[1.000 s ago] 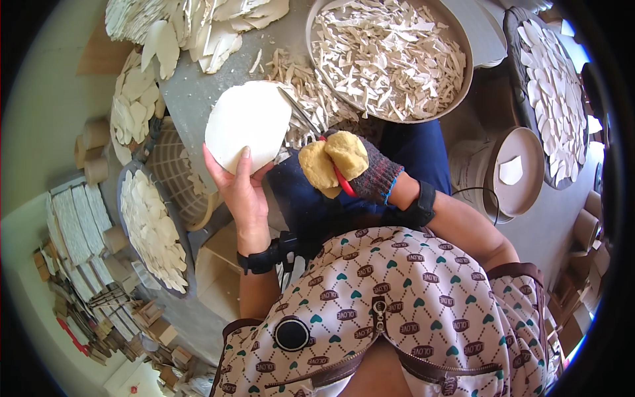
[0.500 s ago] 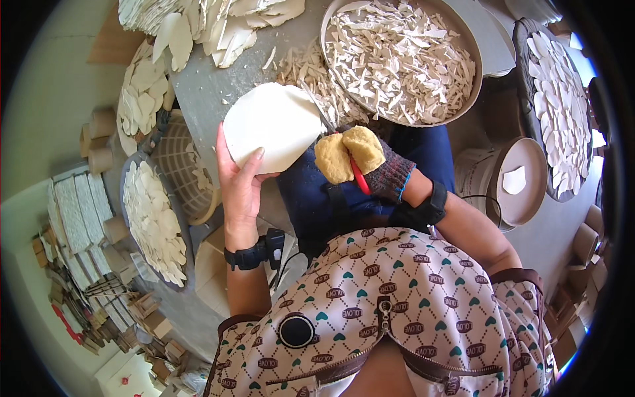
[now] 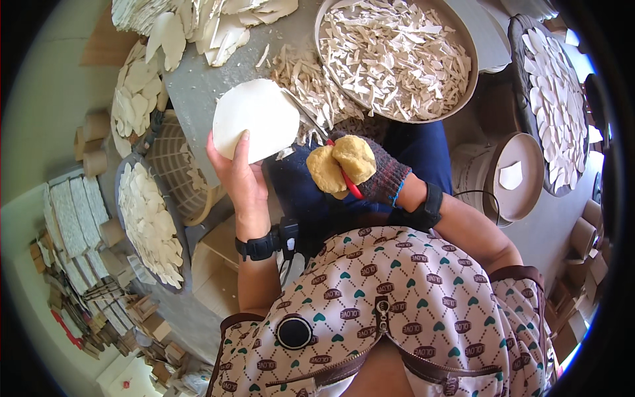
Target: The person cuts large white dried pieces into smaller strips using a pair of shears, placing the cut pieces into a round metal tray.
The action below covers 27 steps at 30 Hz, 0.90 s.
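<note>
Left hand [image 3: 241, 177] pinches a white sheet [image 3: 258, 112]; right hand [image 3: 385, 175] clasps a red-handled tool [image 3: 352, 188].

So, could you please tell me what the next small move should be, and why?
Probably a gentle squeeze of the red-handled shears: the gloved right hand holds them with a blade by the upper right edge of the pale sheet, whose lower part the left hand grips.

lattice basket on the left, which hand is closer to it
Left. The left hand, holding a white sheet, is to the right of the lattice basket; the gloved right hand, gripping red-handled shears, is farther right, beyond the sheet.
</note>
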Each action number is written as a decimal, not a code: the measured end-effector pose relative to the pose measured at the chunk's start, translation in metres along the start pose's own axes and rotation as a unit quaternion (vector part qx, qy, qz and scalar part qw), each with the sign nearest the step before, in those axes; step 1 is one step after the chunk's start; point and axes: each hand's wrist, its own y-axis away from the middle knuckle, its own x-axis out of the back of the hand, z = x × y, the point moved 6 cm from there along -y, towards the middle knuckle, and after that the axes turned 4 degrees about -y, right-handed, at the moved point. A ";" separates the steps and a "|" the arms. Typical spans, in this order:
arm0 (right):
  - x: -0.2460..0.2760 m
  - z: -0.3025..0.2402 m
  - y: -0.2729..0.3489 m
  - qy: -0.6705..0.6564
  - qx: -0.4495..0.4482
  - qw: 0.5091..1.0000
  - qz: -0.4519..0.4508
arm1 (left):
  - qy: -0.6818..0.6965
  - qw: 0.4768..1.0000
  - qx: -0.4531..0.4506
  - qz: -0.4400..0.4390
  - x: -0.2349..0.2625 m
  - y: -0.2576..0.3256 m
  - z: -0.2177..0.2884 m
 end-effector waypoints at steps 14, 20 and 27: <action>0.009 0.018 0.007 -0.019 -0.029 0.999 -0.019 | -0.032 0.995 0.042 -0.082 0.001 -0.004 -0.009; 0.009 0.031 0.003 -0.064 -0.020 0.998 -0.012 | -0.119 0.980 -0.010 -0.160 -0.001 -0.009 0.002; 0.012 0.016 -0.002 -0.125 0.051 0.990 -0.029 | -0.062 0.991 0.013 -0.115 0.001 -0.004 0.001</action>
